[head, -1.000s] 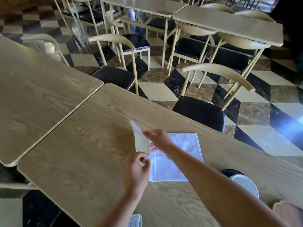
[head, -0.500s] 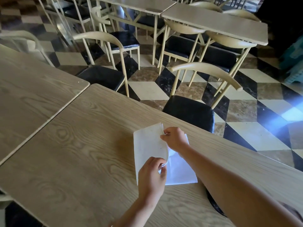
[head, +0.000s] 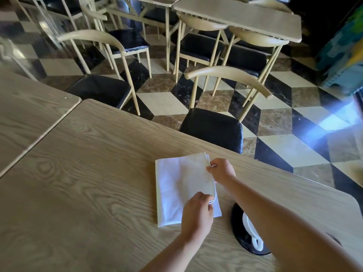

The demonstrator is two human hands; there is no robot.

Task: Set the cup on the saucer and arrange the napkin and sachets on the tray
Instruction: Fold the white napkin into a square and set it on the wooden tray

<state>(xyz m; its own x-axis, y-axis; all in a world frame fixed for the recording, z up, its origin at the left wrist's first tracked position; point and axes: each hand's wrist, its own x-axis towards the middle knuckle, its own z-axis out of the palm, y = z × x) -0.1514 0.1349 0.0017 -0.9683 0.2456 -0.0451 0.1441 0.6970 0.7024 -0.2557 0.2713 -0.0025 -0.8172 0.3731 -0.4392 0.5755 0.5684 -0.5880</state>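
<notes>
Closest to me, the left hand (head: 196, 214) sits at the near right corner of the napkin (head: 176, 185). Its fingers are curled and pinch the corner of the top layer between thumb and fingertips. The napkin is plain white cloth, folded into a rectangle, and it lies flat on the pale wood-grain desk (head: 88, 193). Only its right edge is lifted a little off the layer beneath.

Just right of the napkin's near corner is a black round dish (head: 237, 222). I cannot tell whether it is a saucer or a tray. A white cup (head: 247, 225) sits on it, with its handle toward me, and the right forearm hides most of both.

The right hand (head: 223, 170) is at the napkin's far right corner, with its fingers closed in a pinch on that same raised edge.

Left of the napkin, a second desk (head: 29, 110) butts against this one. Beyond the napkin, a cream-framed chair (head: 212, 128) with a black seat is tucked up to the desk edge. Past it are a chequered marble floor (head: 163, 103) and more chairs and tables (head: 235, 18).
</notes>
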